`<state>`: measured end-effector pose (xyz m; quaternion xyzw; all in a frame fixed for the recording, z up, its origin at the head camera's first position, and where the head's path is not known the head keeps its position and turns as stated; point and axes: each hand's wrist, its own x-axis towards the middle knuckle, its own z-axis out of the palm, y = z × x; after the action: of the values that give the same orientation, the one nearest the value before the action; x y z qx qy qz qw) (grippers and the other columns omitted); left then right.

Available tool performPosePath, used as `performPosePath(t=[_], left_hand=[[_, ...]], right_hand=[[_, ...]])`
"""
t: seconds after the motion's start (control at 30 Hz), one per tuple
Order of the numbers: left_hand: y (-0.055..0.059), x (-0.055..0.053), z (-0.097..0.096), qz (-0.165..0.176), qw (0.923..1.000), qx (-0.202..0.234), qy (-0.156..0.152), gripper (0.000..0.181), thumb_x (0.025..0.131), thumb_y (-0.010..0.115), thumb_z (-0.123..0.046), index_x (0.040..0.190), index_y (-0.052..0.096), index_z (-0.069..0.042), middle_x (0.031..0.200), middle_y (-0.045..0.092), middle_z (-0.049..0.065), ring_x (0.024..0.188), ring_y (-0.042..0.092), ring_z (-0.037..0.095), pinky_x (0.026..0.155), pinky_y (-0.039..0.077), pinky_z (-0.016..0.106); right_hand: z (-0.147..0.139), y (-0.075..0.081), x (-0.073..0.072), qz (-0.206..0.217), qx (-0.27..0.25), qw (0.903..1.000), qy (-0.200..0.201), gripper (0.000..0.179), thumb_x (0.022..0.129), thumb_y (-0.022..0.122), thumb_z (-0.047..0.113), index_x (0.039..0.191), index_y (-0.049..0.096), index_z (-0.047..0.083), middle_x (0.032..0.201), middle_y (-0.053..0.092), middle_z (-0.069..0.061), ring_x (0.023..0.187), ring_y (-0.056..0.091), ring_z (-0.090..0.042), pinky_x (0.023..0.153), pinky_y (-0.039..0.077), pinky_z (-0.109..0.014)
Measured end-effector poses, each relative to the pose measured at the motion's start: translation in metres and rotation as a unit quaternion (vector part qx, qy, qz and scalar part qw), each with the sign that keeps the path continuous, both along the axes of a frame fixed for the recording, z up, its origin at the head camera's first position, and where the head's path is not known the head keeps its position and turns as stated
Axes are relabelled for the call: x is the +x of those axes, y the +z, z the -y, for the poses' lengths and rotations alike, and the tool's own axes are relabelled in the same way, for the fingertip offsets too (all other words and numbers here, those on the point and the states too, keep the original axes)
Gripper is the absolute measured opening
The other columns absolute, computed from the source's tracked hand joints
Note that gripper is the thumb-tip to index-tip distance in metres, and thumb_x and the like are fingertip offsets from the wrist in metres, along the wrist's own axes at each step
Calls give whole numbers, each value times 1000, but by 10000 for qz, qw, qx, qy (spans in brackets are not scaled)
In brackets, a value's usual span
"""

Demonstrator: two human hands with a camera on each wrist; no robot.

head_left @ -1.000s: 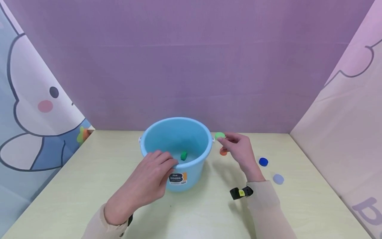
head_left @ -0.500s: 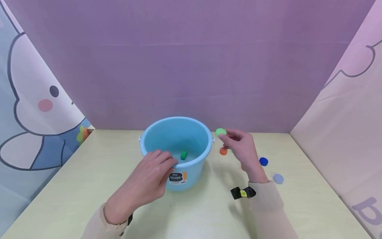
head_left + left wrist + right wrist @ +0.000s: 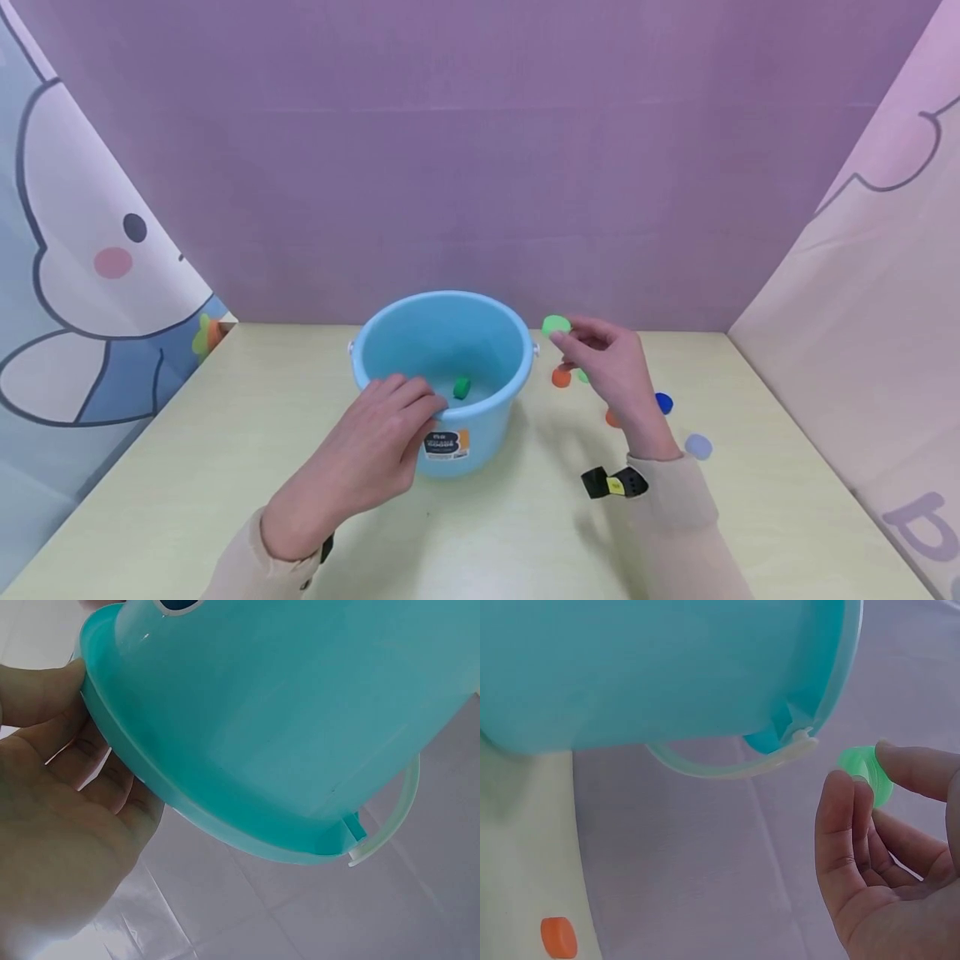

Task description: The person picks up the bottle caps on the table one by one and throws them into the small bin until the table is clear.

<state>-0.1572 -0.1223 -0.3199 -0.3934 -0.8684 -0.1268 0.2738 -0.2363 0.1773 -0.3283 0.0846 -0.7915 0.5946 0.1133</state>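
Light green cap [image 3: 556,324]: round, shallow, pinched by the right hand [image 3: 617,367], just clear of bucket | light blue bucket [image 3: 490,435]: upright, to the right hand's left, near rim held by the left hand [image 3: 375,446]

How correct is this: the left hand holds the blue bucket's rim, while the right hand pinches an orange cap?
The colour is wrong: the right hand pinches a light green cap, not an orange one, as the right wrist view shows. The left hand holds the blue bucket's rim.
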Motion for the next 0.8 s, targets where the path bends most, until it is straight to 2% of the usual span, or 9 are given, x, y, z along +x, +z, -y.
performPosePath(t=[0.17,0.4,0.53,0.8], left_hand=[[-1,-1,-1,13,10000,19,-24,23,82,79,3,101,69,-7,93,62,-1,86,52,18,75,45,35],[-1,-1,-1,-14,10000,6,-30,22,83,78,2,101,69,-7,92,61,-1,86,52,19,75,45,34],[0,-1,-2,-7,10000,-12,-21,22,83,79,2,101,70,-7,92,62,-1,85,52,19,75,45,34],[0,-1,-2,19,10000,-29,-7,23,82,79,2,102,70,-7,92,62,-1,86,52,18,76,46,35]], right_hand=[[-1,3,4,-70,-55,10000,22,47,92,77,35,128,69,7,105,68,-18,82,71,-32,83,56,-32],[-1,6,7,-151,-90,9998,63,46,92,77,34,129,69,8,103,69,-17,77,70,-23,83,56,-34],[1,8,9,-157,-130,9998,86,46,92,77,34,129,68,8,104,68,-19,78,70,-23,82,57,-34],[4,12,13,-208,-161,9996,142,45,91,78,33,128,69,8,99,68,-16,77,71,-24,81,58,-36]])
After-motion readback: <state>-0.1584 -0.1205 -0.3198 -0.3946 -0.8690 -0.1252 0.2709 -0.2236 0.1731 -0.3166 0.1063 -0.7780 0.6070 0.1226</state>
